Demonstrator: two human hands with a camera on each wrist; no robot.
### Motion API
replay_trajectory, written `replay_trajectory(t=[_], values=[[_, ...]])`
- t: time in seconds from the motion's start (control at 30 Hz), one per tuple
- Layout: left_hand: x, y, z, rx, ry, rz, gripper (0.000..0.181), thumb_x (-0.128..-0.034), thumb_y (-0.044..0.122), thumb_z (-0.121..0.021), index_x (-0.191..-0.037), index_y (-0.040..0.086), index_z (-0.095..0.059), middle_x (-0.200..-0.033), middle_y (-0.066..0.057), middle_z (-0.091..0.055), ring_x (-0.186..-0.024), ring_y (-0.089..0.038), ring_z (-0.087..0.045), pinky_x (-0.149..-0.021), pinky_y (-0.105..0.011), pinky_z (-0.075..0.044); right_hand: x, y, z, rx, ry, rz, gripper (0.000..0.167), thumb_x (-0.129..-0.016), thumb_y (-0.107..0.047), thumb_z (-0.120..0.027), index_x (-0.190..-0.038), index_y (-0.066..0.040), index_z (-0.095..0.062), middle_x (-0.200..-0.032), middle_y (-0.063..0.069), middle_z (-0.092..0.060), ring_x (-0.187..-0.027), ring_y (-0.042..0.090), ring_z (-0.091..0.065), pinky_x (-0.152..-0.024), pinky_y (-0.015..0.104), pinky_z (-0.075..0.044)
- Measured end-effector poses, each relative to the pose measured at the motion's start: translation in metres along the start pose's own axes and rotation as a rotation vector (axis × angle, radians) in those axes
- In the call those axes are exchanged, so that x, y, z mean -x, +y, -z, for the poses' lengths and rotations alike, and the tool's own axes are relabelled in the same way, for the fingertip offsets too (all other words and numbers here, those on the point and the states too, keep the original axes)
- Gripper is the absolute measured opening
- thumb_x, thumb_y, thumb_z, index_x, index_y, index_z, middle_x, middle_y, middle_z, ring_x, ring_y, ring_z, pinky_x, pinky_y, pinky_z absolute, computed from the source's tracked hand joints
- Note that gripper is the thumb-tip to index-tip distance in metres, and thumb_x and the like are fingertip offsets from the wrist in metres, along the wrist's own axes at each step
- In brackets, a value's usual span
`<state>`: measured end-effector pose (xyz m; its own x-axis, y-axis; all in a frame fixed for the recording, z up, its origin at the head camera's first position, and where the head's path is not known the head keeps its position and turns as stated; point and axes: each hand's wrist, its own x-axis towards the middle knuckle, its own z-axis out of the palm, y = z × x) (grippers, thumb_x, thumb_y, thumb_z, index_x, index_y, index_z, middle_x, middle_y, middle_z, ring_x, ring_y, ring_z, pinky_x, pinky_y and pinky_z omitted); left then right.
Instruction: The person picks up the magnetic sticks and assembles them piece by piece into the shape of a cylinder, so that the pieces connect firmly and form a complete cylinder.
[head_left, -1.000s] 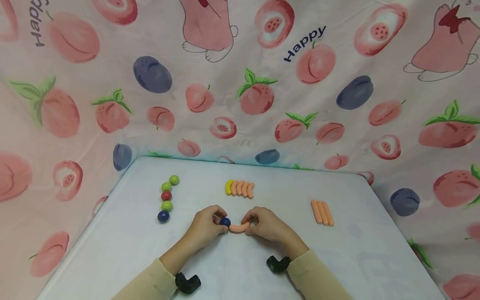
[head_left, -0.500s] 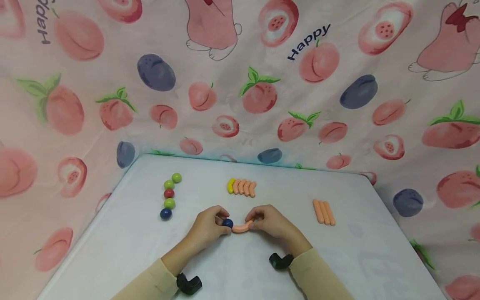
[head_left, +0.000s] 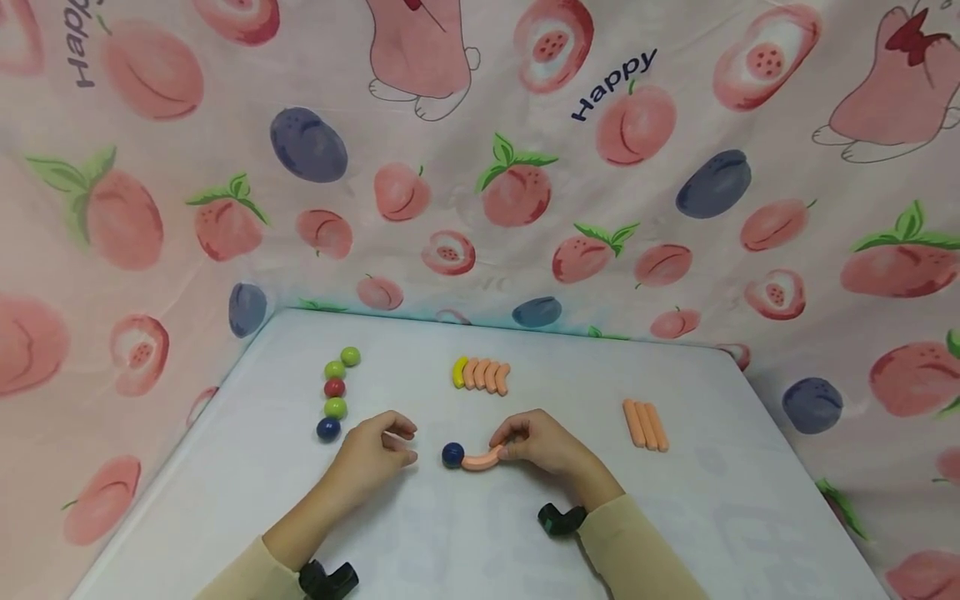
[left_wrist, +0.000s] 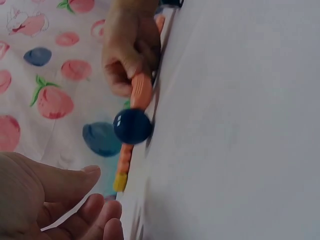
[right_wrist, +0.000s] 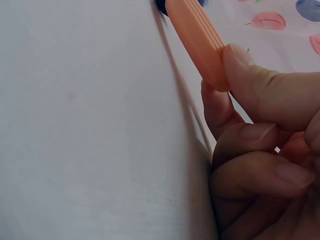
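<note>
At R hand (head_left: 542, 446), curved rod (head_left: 478, 462), end pinched

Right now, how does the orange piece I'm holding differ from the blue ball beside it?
The orange piece is long, curved and grooved; the blue ball is round. Your right hand pinches the orange piece; no hand holds the blue ball. Each looks one plain colour.
</note>
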<state>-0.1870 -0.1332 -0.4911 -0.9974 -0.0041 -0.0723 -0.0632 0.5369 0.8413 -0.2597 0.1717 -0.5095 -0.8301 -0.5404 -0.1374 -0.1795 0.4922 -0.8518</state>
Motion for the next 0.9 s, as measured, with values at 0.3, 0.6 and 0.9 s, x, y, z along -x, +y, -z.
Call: replay_trajectory(t=[0.3,0.6,0.9], values=[[-0.046,0.008,0.001,0.031,-0.014,0.016,0.028,-0.0929,0.010,-0.083,-0.119,0.012,-0.073,-0.119,-0.005,-0.074,-0.099,-0.018,-0.072,-0.078,-0.031,-0.063,0.002,0.006,0.005,-0.035,-0.037,0.032,0.013,-0.090,-0.002,-0.082,-0.103,-0.007,-0.082,-0.097,0.003,-0.077,-0.081,0.010,-0.056,-0.069,0.020,-0.046],[-0.108,0.023,-0.024,0.012,0.013,-0.015,0.029,-0.0945,0.014,-0.081,-0.123,0.010,-0.074,-0.127,-0.009,-0.075,-0.112,-0.027,-0.072,-0.094,-0.042,-0.062,0.000,0.004,0.003,-0.049,-0.051,0.029,0.012,-0.092,-0.004,-0.082,-0.103,-0.009,-0.083,-0.101,0.002,-0.078,-0.091,0.012,-0.060,-0.078,0.021,-0.051],[-0.140,0.023,-0.037,-0.103,-0.063,-0.114,0.035,-0.0972,0.020,-0.079,-0.132,0.020,-0.077,-0.142,-0.011,-0.068,-0.120,-0.029,-0.067,-0.095,-0.045,-0.057,-0.001,0.006,0.004,-0.058,-0.065,0.049,0.012,-0.093,-0.007,-0.083,-0.104,-0.005,-0.082,-0.101,0.007,-0.079,-0.092,0.011,-0.062,-0.080,0.021,-0.052]])
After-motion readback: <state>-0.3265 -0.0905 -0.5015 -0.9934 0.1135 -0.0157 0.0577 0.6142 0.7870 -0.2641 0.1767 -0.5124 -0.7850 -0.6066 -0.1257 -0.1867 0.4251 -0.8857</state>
